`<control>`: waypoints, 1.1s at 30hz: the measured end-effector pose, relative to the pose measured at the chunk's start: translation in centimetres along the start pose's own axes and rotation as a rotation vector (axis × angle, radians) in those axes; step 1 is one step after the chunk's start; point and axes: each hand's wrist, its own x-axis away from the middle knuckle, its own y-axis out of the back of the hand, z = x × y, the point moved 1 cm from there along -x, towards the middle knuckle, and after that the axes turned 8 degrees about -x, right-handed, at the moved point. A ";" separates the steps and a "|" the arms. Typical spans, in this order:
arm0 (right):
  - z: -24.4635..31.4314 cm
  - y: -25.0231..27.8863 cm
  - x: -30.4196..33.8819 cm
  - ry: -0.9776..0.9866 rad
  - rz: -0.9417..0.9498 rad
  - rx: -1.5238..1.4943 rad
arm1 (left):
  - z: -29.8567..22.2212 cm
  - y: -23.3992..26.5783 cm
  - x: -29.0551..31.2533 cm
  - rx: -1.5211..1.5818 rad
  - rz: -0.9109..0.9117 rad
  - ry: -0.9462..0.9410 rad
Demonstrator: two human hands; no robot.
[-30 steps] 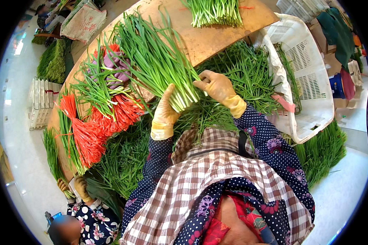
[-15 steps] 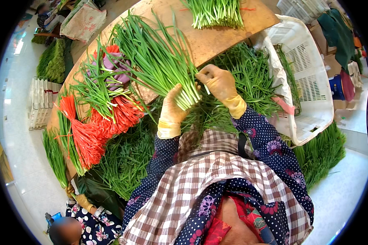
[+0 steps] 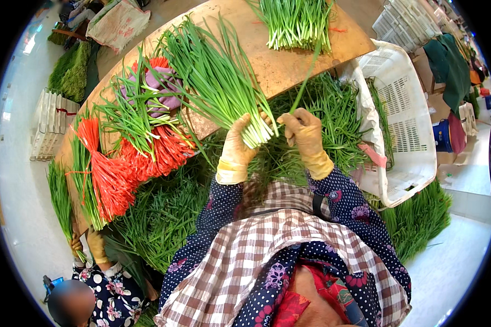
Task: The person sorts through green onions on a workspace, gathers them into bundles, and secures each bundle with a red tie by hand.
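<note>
Green chive bunch [image 3: 218,87] at frame centre: left hand [image 3: 239,144] clamped on its base; right hand [image 3: 303,133] pinches one stalk [image 3: 305,82].

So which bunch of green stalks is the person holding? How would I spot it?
Find the long wooden table. At its near edge, the gloved left hand grips a fanned bunch of chives by its pale cut ends. Unlike the other bunches, this one is gripped, with the right hand pinching one stalk beside it.
</note>
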 end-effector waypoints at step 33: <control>-2.1 -0.6 0.7 0.683 0.362 0.902 | -0.8 0.0 0.5 -0.047 0.159 0.102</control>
